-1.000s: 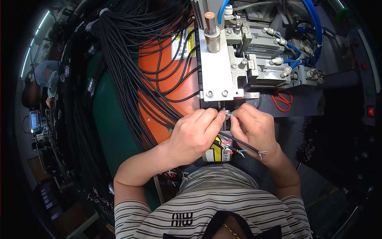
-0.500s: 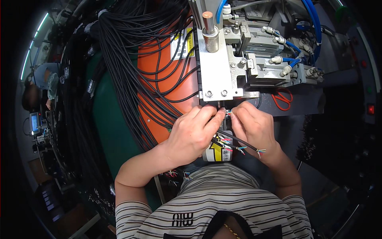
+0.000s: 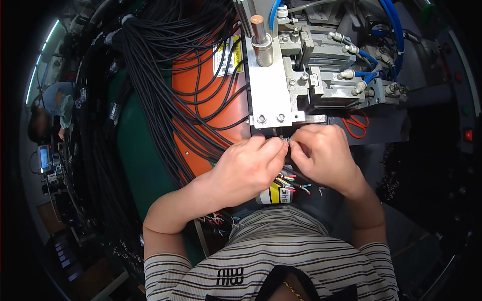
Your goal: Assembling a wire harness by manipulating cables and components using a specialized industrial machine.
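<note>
My left hand [image 3: 251, 163] and my right hand [image 3: 322, 153] meet just in front of the metal clamp plate [image 3: 273, 95]. Between their fingertips shows a short bit of thin coloured wires [image 3: 287, 141], pinched from both sides. The fingers hide most of those wires and the cable they belong to. Below the left hand, several black cable ends with stripped coloured wires [image 3: 288, 182] stick out to the right. They lie over a white and yellow label [image 3: 276, 194].
Bundled black cables [image 3: 160, 100] run over an orange machine cover [image 3: 213, 95] on the left. Pneumatic cylinders [image 3: 334, 83] with blue hoses [image 3: 400, 30] stand at the right back. Red-handled scissors [image 3: 356, 124] lie on the dark surface. A person [image 3: 52, 108] sits far left.
My right hand has rolled over and its fingers are curled closer to the left fingertips. The long cable end that stretched below the right hand no longer crosses there.
</note>
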The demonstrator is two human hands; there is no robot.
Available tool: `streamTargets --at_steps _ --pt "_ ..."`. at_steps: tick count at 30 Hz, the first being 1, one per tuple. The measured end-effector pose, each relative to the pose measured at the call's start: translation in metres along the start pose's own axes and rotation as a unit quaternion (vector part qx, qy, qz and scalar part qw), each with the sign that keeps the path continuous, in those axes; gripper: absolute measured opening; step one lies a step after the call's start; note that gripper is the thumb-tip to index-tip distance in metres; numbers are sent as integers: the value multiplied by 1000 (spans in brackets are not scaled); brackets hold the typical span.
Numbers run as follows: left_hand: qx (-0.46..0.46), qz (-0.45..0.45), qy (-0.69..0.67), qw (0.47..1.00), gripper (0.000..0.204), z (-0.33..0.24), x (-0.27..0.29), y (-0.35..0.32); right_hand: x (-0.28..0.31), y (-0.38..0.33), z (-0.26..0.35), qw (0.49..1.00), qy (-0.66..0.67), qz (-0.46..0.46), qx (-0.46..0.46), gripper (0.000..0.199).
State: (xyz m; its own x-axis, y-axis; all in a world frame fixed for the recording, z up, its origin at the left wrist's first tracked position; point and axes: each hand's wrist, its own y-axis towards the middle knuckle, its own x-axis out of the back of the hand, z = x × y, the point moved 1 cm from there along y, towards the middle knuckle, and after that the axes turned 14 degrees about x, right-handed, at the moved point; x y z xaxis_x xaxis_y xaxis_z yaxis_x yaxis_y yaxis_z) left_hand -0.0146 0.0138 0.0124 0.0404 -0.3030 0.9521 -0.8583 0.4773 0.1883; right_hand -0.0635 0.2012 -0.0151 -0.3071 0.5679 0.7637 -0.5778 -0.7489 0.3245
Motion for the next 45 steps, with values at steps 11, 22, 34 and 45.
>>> streamTargets --at_steps 11,22,34,45 --pt "4 -33 -19 999 43 0 -6 -8 -13 -10 6 987 -26 -143 67 17" --pt "21 -13 -6 1000 43 0 -1 -6 -7 -2 12 996 -78 -41 11 12" --pt "130 -67 -49 988 40 19 1 -38 -16 -19 -3 967 186 -149 -90 8" --pt "143 27 -216 965 32 3 17 -33 -24 -21 20 834 504 -185 -125 14"
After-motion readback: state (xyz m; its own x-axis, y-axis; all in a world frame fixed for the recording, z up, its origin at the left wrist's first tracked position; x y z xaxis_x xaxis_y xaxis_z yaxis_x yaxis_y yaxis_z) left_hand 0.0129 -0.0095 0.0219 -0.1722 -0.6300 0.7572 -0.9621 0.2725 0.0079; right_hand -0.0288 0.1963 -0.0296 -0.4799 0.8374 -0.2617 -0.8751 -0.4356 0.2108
